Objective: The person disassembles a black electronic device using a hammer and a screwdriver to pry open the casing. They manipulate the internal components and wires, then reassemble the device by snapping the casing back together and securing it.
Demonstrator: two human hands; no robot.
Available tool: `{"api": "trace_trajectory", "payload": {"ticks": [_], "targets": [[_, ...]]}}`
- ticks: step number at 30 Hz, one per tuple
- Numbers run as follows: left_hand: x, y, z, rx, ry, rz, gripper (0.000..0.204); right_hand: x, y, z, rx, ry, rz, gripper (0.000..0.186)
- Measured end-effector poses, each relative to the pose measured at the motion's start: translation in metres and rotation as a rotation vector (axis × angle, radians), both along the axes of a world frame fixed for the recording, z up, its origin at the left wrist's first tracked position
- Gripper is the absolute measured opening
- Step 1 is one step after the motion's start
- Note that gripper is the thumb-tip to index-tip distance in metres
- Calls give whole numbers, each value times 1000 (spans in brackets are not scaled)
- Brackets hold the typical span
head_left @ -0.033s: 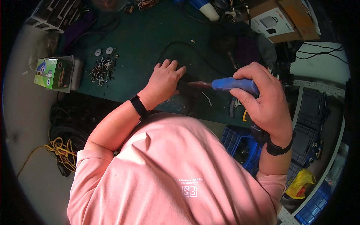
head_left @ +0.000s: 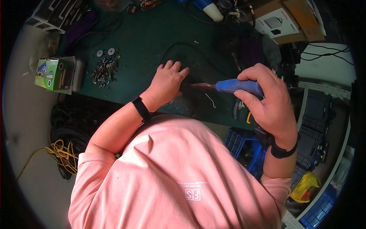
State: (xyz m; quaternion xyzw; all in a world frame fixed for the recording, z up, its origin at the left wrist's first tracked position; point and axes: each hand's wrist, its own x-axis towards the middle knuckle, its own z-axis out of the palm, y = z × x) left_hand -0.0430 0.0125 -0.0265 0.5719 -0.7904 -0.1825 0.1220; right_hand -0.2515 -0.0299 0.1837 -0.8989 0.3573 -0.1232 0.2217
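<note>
- Nearest lies the pink cloth shirt [head_left: 171,164], below the blue-handled tool [head_left: 225,86] in the view.
- A blue plastic crate [head_left: 232,142] with a gridded wall sits below the tool, and a crumpled yellow bag [head_left: 305,185] farther down to its right.
- A tangled yellow cable [head_left: 63,152] hangs well to the tool's left and lower.
- The right hand [head_left: 268,103] is closed round the tool's grip at its right end, fingers curled over the top, thumb along the near side.
- The tool is held over the green tabletop [head_left: 145,42]; its long axis runs nearly left to right, the reddish-brown shaft pointing left, the smooth, rounded grip rightward.
- Just left of the shaft's tip, in its line, rests the left hand [head_left: 167,82], palm down, fingers half bent and slightly parted; whether it grasps anything I cannot tell, and the area under the tip is too dark to read.
- A thin, pale bent piece [head_left: 211,100] lies just below the shaft.
- Well left of the tool spreads a heap of metal screws [head_left: 102,71]; farther left stands a green carton [head_left: 51,74].
- Beyond the tool curves a black cable [head_left: 190,44]; farther, to its upper right, is a brown cardboard box [head_left: 280,24].
</note>
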Motion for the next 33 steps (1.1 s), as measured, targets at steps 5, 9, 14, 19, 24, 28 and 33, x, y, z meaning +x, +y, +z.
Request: {"api": "trace_trajectory", "payload": {"ticks": [5,9,14,19,24,28,33], "targets": [[0,1,-1,0,-12,6,84,0,-1,-1,14,0,-3,27],[1,1,-2,-3,-2,3,84,3,2,-1,10,11,-16,27],[6,5,2,-7,17,-4,85,-11,1,3,-6,-59,-54,26],[10,7,3,-29,51,-7,86,-74,8,-14,149,-443,-645,22],[12,4,21,-54,149,-3,86,-130,14,-130,408,-876,-1023,18],[31,3,30,-77,234,65,78,-134,26,-206,622,-1031,-1104,16],[56,10,19,-129,215,197,67,-135,38,-236,841,-1026,-1164,30]]}}
